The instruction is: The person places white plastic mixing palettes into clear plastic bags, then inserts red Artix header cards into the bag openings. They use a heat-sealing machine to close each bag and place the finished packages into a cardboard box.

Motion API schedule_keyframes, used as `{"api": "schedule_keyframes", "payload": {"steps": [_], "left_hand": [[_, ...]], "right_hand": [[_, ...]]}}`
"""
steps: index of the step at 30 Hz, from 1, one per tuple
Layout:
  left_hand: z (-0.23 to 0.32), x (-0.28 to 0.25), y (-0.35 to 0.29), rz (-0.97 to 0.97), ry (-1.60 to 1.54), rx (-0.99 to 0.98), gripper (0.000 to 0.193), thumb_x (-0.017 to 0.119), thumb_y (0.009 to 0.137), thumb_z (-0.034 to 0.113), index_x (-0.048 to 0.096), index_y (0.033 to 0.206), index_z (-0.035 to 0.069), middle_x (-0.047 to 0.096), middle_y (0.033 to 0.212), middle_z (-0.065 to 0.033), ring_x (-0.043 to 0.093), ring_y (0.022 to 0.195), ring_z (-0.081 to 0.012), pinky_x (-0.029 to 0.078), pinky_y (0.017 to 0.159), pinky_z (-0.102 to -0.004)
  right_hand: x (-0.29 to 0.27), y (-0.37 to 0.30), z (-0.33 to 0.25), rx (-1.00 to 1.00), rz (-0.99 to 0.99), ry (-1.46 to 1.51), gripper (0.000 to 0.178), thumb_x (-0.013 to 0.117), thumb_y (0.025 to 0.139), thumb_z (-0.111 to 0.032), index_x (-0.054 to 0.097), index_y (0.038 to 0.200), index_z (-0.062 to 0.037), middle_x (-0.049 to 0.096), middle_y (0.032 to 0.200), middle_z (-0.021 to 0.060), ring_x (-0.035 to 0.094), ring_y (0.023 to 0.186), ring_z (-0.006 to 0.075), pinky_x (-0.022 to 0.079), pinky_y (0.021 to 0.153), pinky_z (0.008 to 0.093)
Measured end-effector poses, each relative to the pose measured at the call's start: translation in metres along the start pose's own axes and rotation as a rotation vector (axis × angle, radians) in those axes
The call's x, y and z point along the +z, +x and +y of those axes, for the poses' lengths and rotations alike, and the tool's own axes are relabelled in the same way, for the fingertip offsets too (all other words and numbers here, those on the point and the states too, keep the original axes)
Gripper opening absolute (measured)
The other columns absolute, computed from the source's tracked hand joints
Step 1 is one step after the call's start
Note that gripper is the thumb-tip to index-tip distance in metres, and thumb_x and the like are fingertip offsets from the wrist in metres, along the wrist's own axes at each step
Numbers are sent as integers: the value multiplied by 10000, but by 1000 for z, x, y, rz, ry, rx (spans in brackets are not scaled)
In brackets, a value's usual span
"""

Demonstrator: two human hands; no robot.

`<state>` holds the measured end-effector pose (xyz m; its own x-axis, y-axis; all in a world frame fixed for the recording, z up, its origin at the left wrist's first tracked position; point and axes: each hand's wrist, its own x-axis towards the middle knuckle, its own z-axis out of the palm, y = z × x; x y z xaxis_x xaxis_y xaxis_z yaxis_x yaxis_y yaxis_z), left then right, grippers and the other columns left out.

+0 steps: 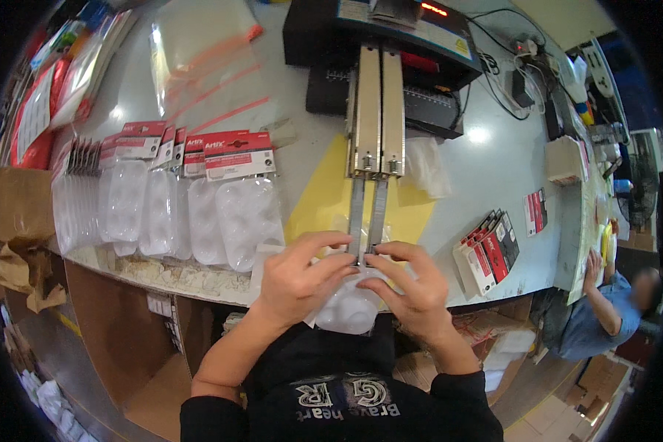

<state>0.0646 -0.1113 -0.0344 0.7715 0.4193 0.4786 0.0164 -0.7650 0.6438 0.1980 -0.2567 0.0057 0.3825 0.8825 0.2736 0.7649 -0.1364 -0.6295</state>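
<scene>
A white plastic paint palette [348, 308] with round wells hangs at the table's front edge, below two thin metal bars [368, 214]. The bars stick out of the beige twin arms [376, 110] of a black bench machine [379, 37]. My left hand [302, 280] comes in from the left, fingers bent and closed at the palette's upper edge beside the bar tips. From the other side my right hand [412, 287] pinches at the same edge, its thumb over the palette. The fingertips partly hide the grip, and clear film shows around it.
Finished palette packs [247, 214] with red and white header cards stand in a row at left. Clear bags [206, 59] lie behind them. Folded cards [488, 250] stand at right. Cables [519, 81] run behind the machine. Another person [604, 317] works at far right.
</scene>
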Motion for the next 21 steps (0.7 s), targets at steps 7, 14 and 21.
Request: {"api": "schedule_keyframes", "payload": {"steps": [7,14,21], "left_hand": [[-34,17,55,235,225,216,260,792,631,94,638,840,78,611,890,-53,615,745,-211,495,563,-297],[-41,21,78,281,223,56,427,859,591,157,531,852,75,506,896,-86,546,771,-225,460,602,-340],[-26,-19,65,-53,273,-36,344,817,599,184,598,844,83,516,942,-42,571,792,-197,448,611,-310]], "right_hand": [[17,-6,15,-108,137,-49,331,797,655,-28,698,970,-49,653,921,101,662,821,240,544,670,316],[23,24,31,-89,380,-184,417,837,577,-33,611,928,-46,632,819,89,605,720,251,479,632,335],[28,68,50,160,500,-180,509,868,564,-156,570,967,-67,589,814,34,579,713,186,440,654,332]]}}
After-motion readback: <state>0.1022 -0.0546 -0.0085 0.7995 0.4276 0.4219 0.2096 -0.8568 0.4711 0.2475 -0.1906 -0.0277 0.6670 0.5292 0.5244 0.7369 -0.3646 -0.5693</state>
